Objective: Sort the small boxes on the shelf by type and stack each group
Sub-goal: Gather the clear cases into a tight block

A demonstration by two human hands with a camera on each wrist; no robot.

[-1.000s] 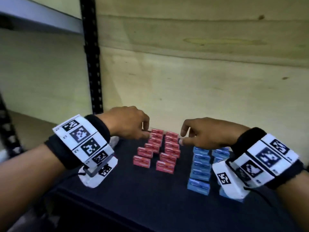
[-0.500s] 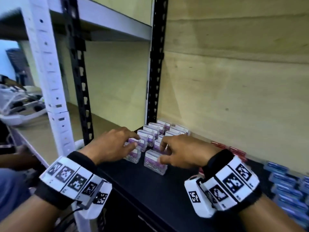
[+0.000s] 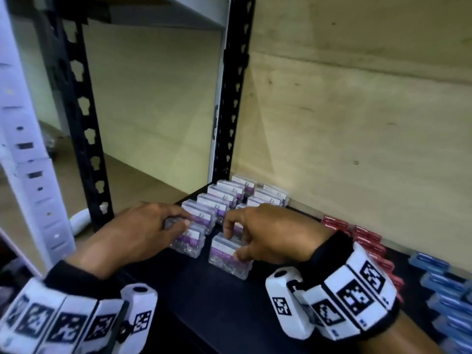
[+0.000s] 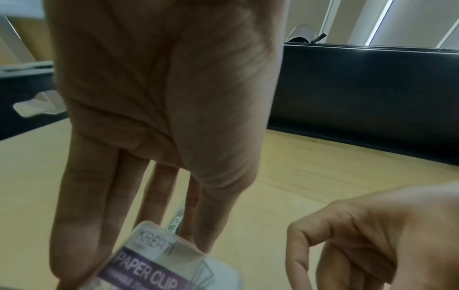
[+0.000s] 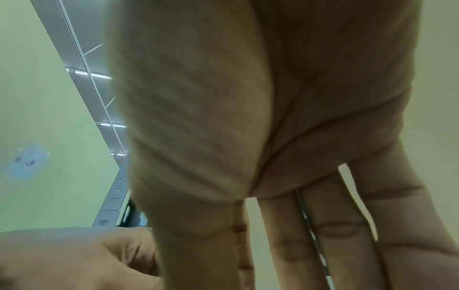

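Boxes (image 3: 231, 256) on black shelf (image 3: 204, 302)

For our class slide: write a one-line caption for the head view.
Both hands, left hand and right hand, grip purple paper-clip boxes on the shelf.

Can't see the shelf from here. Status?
Left hand grips a purple box. Right hand pinches the front purple box. Nothing in the way.

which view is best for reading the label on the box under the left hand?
Left wrist. The paper clip box fills the bottom edge by the left hand, and "PAPER CLIP" reads clearly. The head view shows that box whole but small, its print unreadable. The right wrist view shows only hands.
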